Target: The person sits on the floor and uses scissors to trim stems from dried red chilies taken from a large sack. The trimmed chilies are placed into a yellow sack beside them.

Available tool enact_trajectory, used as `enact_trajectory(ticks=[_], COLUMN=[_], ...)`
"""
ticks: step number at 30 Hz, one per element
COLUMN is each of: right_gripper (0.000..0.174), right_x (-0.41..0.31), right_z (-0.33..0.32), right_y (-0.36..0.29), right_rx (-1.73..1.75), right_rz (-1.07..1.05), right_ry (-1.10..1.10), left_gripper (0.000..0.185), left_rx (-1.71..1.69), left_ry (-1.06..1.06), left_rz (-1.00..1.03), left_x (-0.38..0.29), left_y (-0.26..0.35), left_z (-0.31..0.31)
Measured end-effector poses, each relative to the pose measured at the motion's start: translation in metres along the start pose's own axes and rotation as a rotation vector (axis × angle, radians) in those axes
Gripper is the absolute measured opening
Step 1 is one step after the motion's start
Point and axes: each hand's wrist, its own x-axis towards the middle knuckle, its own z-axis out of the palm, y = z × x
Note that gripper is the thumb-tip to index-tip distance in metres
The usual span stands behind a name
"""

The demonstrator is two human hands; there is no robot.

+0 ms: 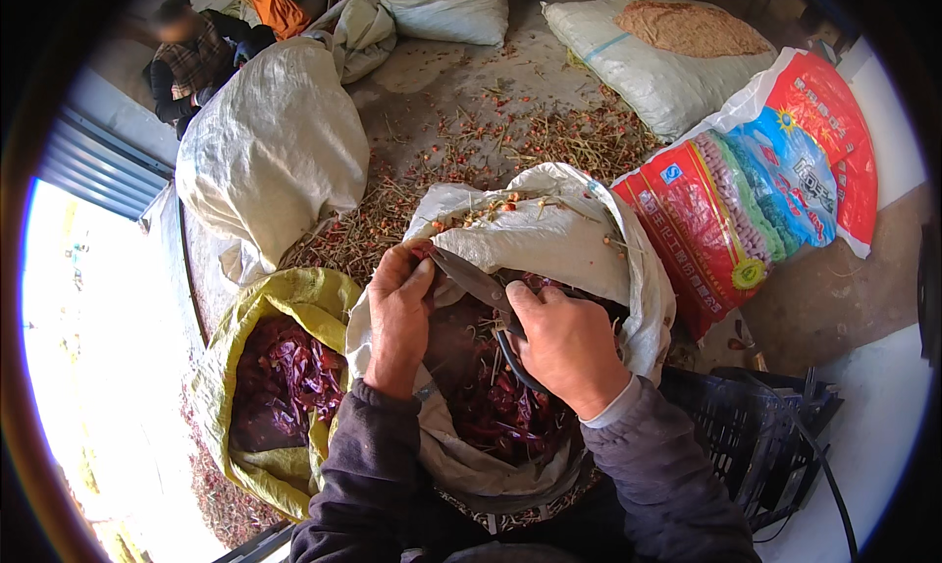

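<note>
My right hand (567, 342) grips a pair of black-handled scissors (475, 277), whose blades point up and left to the fingertips of my left hand (401, 313). Those fingers pinch a small dark red piece, probably a dried chilli pepper (421, 251), at the blade tips. Both hands are above an open white woven sack (647, 298) that holds dark red dried peppers (515, 416) with stems among them. More dried peppers (287, 379) fill a yellow woven sack (276, 290) to the left. Cut stems and orange-red caps (508, 207) lie on the white sack's folded rim.
Stem litter (574, 140) covers the concrete floor ahead. A full white sack (280, 143) stands at left, near a seated person (184, 55). A red and blue printed bag (736, 202) and another white sack (647, 92) are at right. A black plastic crate (751, 423) stands lower right.
</note>
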Motion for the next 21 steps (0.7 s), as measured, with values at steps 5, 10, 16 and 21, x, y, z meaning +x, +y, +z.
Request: enact_trajectory(ticks=[5, 10, 16, 21], right_gripper=[0.037, 0.022, 0.029, 0.031], right_x=[0.001, -0.001, -0.006, -0.01], right_z=[-0.004, -0.008, -0.007, -0.001], right_y=[0.002, 0.012, 0.021, 0.02], right_rx=[-0.011, 0.07, 0.097, 0.087], right_rz=[-0.049, -0.106, -0.1, -0.092], right_ry=[-0.03, -0.084, -0.188, -0.184], left_gripper=[0.027, 0.031, 0.034, 0.036], left_rx=[0.393, 0.765, 0.917, 0.936], left_ry=[0.037, -0.074, -0.229, -0.298], left_rz=[0.155, 0.222, 0.174, 0.112], left_x=[0.002, -0.003, -0.004, -0.004], left_y=[-0.006, 0.006, 0.018, 0.019], left_z=[-0.013, -0.022, -0.034, -0.043])
